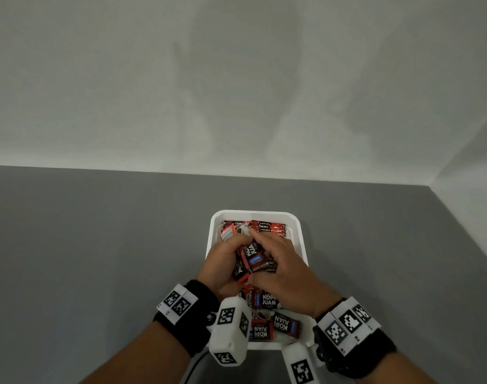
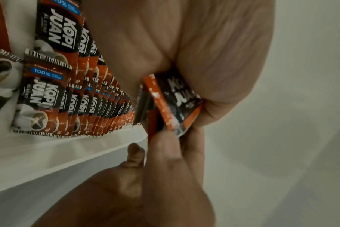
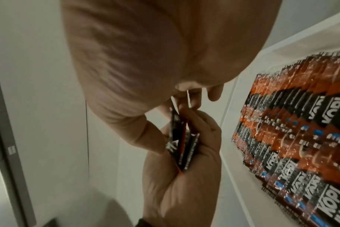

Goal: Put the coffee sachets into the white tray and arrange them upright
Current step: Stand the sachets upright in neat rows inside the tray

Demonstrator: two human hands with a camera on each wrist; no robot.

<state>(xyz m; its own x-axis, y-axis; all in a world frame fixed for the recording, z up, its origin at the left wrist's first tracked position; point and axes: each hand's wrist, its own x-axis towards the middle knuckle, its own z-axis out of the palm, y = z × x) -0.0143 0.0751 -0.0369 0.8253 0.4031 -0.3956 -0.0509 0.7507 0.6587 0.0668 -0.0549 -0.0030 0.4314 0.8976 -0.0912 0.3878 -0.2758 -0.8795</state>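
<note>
White plastic of the tray (image 1: 299, 234) is framing both hands on the grey counter (image 1: 98, 245): the left hand (image 1: 223, 266) and right hand (image 1: 281, 273) are each pinching one bundle of sachets (image 1: 252, 259) between them, with loose sachets (image 1: 285, 324) lying just behind the grip. Left wrist view: a standing row (image 2: 83, 107) is waiting beside the grip. Right wrist view: the left hand's fingers (image 3: 200, 130) are curling round the bundle. Squaring its edges first should help it stand.

White tray (image 1: 303, 239) on grey surface, rectangular, shallow. Red/black coffee sachets (image 1: 267, 225) packed upright in row at far end; others (image 1: 285, 324) loose, flat at near end. Small bunch (image 1: 252, 259) above tray mid.
</note>
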